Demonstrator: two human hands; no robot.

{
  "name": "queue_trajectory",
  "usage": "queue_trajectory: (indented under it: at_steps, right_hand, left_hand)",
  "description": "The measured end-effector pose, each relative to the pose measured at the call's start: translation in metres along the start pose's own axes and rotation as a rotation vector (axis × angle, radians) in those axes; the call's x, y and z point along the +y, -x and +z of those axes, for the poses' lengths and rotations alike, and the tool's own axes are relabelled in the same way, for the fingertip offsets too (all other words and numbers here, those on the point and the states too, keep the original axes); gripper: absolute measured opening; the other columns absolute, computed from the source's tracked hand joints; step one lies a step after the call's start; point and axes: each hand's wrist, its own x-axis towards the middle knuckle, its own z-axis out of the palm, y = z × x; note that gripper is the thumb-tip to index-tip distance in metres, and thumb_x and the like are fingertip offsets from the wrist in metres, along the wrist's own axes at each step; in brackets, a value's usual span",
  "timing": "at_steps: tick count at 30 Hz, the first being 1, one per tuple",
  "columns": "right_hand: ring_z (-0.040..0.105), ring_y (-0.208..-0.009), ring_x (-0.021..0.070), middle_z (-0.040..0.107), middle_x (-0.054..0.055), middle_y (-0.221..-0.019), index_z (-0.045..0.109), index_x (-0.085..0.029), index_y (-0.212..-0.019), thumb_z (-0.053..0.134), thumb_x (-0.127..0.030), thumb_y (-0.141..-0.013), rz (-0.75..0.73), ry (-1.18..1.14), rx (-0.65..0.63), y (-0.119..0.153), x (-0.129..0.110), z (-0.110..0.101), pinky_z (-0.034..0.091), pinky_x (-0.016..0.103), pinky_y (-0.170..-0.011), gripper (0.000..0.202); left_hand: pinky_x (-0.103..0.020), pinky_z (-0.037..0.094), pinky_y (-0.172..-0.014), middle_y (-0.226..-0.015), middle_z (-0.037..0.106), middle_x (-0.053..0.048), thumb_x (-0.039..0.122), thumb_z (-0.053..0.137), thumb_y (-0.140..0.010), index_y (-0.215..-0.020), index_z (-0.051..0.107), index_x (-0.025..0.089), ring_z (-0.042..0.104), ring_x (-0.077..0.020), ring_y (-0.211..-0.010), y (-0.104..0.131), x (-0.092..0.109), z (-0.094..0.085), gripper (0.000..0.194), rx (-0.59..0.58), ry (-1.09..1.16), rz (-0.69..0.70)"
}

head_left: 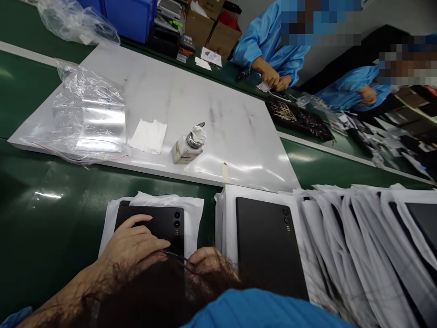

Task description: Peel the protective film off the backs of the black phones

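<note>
Dimly, behind loose hair (143, 291), the hands (134, 243) pinch a thin dark object (178, 256) over the tablet (160, 222).

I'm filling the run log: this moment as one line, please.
left hand: on flat black tablet | right hand: at tablet's right edge, grip unclear | under tablet: thin white wrapping

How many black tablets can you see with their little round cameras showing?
2. One tablet is partly under the left hand. The other tablet lies to its right, on a white sheet. More may be hidden among the white sleeves farther right.
</note>
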Motion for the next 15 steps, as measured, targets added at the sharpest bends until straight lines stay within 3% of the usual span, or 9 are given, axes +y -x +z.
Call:
queue_trajectory:
  at_steps: [5, 15]
  right_hand:
    - [0.07, -0.068, 0.0182, 0.071, -0.001, -0.073, 0.07, -0.032, -0.077, 0.075, -0.014, -0.074, 0.043, -0.224, 0.001, -0.013, -0.009, 0.001, 0.06, 0.029, -0.056, 0.019]
    - [0.07, -0.065, 0.0183, 0.073, -0.003, -0.073, 0.069, -0.034, -0.076, 0.075, -0.011, -0.071, -0.015, -0.102, -0.102, -0.016, -0.009, -0.003, 0.061, 0.03, -0.055, 0.024]
  left_hand:
    - [-0.021, 0.032, -0.108, -0.069, 0.074, 0.022, 0.043, 0.057, -0.092, -0.09, 0.064, 0.034, 0.068, -0.0019, -0.062, 0.002, 0.001, 0.0, 0.012, 0.007, 0.026, -0.037]
    - [-0.024, 0.033, -0.108, -0.07, 0.075, 0.021, 0.04, 0.061, -0.091, -0.092, 0.063, 0.033, 0.068, -0.0012, -0.061, -0.002, 0.0, 0.001, 0.008, 0.036, 0.042, 0.032]
